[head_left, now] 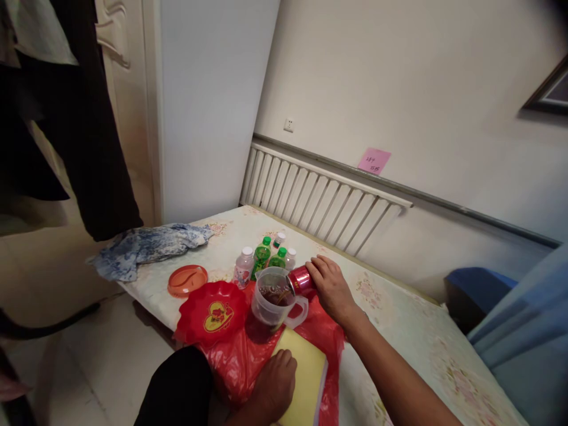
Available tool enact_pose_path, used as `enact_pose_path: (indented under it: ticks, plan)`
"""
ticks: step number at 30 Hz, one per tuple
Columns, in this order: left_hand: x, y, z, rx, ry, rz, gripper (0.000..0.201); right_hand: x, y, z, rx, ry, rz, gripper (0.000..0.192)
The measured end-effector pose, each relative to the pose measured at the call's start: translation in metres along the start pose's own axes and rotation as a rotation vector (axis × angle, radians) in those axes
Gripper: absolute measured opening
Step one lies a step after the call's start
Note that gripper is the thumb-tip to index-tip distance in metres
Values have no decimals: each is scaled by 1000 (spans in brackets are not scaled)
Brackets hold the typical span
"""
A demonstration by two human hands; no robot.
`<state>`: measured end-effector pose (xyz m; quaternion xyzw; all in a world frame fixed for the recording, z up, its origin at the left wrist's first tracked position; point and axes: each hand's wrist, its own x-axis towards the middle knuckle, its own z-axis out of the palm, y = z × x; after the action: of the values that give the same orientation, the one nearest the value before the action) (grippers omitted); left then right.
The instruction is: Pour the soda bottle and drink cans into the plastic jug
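My right hand [332, 288] grips a red drink can [302, 280], tipped sideways with its mouth over a clear plastic jug [275, 303]. Dark liquid lies in the jug. The jug stands on a red plastic bag [248, 355] spread on the table. My left hand [275, 383] rests at the near edge of the table, its fingers on a yellow pad [306, 378] that lies on the bag.
Several small bottles [264, 255] with green and white caps stand behind the jug. A red heart-shaped dish [212, 313] and an orange plate [187, 280] sit left of it. A blue patterned cloth [146, 247] hangs over the table's far left corner. A radiator [319, 201] lines the wall.
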<state>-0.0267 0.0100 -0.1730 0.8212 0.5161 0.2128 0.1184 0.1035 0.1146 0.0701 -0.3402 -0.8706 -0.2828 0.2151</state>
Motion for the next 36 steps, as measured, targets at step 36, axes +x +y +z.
enact_pose_path:
  ticks: [36]
  plan:
    - [0,1,-2,8,5,15,16,12,-4,-5,-93,-38,-65,36]
